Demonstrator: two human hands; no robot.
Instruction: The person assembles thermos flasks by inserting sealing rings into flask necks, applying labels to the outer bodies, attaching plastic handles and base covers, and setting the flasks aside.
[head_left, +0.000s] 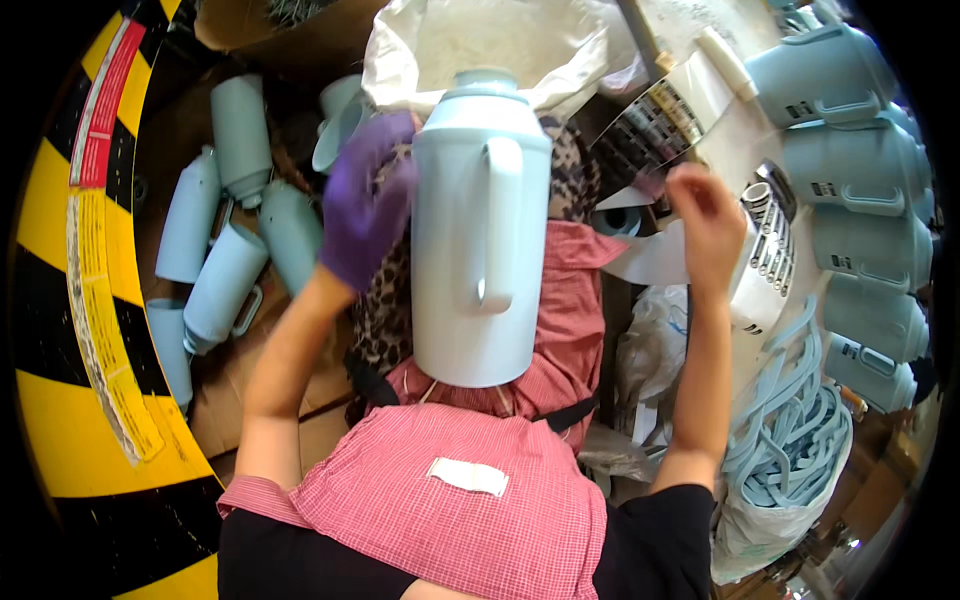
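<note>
A pale blue jug (455,250) with a side handle (500,225) stands upright on my lap, its handle side facing up toward me. Beside its upper left wall is my left hand (368,205) in a purple glove, thumb and fingers apart with a gap between them; whether it touches the jug I cannot make out. My bare right hand (708,225) is raised to the right of the jug, fingers curled together and slightly blurred; anything between them is too small to tell. A white paper strip (655,255) runs just left of that hand, near a dark printed sheet (650,125).
Several blue jugs (240,135) lie in a carton at left, beside a yellow-and-black striped edge (40,310). A white plastic bag (390,65) opens ahead. At right, more jugs (850,165) line a table holding a roll of stickers (770,245); below is a sack of blue strips (790,450).
</note>
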